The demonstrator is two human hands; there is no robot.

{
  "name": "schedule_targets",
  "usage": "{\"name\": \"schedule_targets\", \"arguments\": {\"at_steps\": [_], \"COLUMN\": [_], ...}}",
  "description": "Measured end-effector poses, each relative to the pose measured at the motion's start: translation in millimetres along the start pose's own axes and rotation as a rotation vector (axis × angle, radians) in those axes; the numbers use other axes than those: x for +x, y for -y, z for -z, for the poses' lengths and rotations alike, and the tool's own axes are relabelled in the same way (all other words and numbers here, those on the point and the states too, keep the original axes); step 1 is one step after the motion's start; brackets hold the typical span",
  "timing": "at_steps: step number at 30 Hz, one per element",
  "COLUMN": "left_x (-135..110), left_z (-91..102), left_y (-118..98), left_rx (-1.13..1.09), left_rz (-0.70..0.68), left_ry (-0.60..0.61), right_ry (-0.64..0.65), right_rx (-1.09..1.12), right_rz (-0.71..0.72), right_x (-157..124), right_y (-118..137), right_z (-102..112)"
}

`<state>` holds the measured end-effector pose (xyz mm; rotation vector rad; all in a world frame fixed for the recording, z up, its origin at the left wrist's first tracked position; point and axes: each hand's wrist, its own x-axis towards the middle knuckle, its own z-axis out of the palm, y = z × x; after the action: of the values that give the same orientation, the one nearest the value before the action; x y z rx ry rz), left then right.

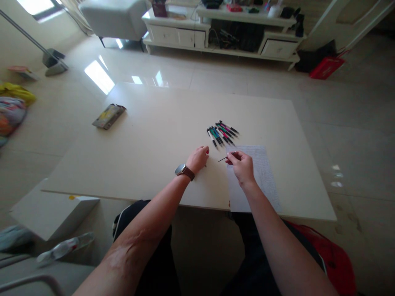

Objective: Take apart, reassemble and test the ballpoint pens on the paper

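My left hand (198, 159), with a watch (180, 169) on its wrist, is closed low over the white table. A small dark tip shows under its fingers; what it belongs to is hidden. To the right, my right hand (242, 166) pinches a thin dark rod that looks like a pen refill (222, 159), its free end pointing left toward my left hand. That hand is above a sheet of lined paper (262, 174) covered in rows of marks. Just beyond both hands lies a cluster of several pens (221, 133) with white, green, blue, pink and purple parts.
The white table (148, 135) has a grey and yellow packet (109, 116) at its far left. A white box (58, 209) and a plastic bottle (66, 248) are at the lower left. A TV cabinet (175, 35) stands across the floor.
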<state>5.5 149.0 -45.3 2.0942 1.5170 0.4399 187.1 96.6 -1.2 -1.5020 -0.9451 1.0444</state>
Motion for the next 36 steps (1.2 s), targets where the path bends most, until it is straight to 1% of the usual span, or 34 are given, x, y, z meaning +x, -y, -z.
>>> {"name": "schedule_targets", "arguments": {"at_steps": [5,14,18,21,23,24,27,29,32,36], "left_x": [1,1,-1,-1,-3,-5,-13,-20,-29,-37], "left_z": [3.1,1.2,7.2,17.2,26.1,30.8,44.4,51.7,59.1,64.1], "left_y": [5,6,9,11,12,12,13,15,18,22], "left_rx": [-0.024,-0.033,-0.082,-0.140,-0.219,-0.295,-0.598,-0.749,-0.860,-0.940], "left_rz": [-0.026,0.014,0.047,0.090,0.123,0.143,0.203,0.235,0.264,0.263], "left_ry": [-0.016,0.019,0.024,0.010,0.003,0.002,0.002,0.004,0.017,0.047], "right_ry": [0.008,0.034,0.027,0.010,-0.006,-0.015,-0.028,-0.031,-0.031,-0.023], "right_rx": [-0.002,-0.020,-0.013,-0.006,0.014,0.028,0.060,0.071,0.117,0.275], "right_rz": [-0.006,-0.006,0.001,0.015,0.032,0.042,0.070,0.078,0.070,0.021], "right_x": [-2,-3,-2,-1,-1,-1,-3,-5,-8,-9], "right_y": [2,3,5,7,9,9,10,9,8,8], "right_z": [0,-3,-8,-14,-19,-21,-30,-35,-40,-43]}}
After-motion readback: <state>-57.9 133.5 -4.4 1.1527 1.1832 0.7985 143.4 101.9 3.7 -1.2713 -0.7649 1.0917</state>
